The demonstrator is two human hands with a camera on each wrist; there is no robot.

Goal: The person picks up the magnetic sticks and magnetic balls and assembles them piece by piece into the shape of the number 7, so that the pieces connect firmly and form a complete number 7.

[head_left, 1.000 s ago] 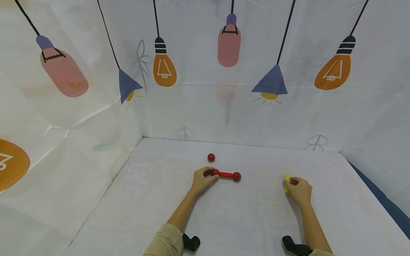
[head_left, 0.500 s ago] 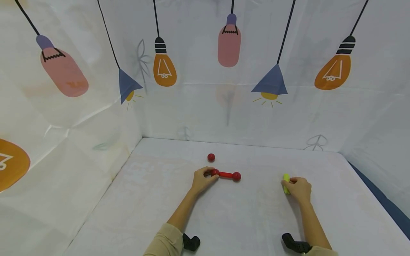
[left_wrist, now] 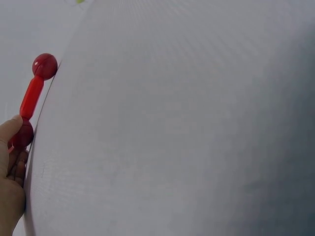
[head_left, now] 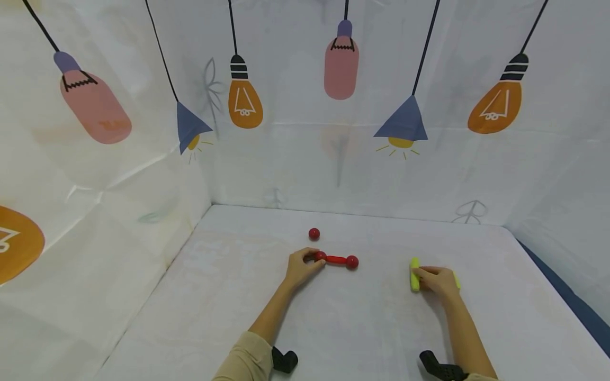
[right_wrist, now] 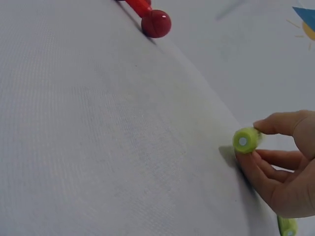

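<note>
My left hand (head_left: 300,269) holds the near ball of a red piece between thumb and fingers. This piece is a red rod (head_left: 336,260) with a glossy red ball (head_left: 352,262) at its other end, lying on the white table. A loose red ball (head_left: 314,234) sits just behind that hand. Off to the right, my right hand (head_left: 439,281) pinches a yellow-green rod (right_wrist: 246,140) between thumb and fingers. A pale round disc shows in the end face of this rod. A second yellow-green rod (head_left: 457,280) lies beyond the knuckles, mostly hidden by the hand.
The white table (head_left: 229,317) meets a white sheet wall (head_left: 295,174) printed with hanging lamps at the back and left. Black wrist mounts (head_left: 284,362) sit on both forearms. A dark blue strip (head_left: 572,296) runs along the table's right edge.
My right hand has moved a little left with the yellow-green rod, and the second rod now shows on its right side. The left hand and the red pieces stay in place.
</note>
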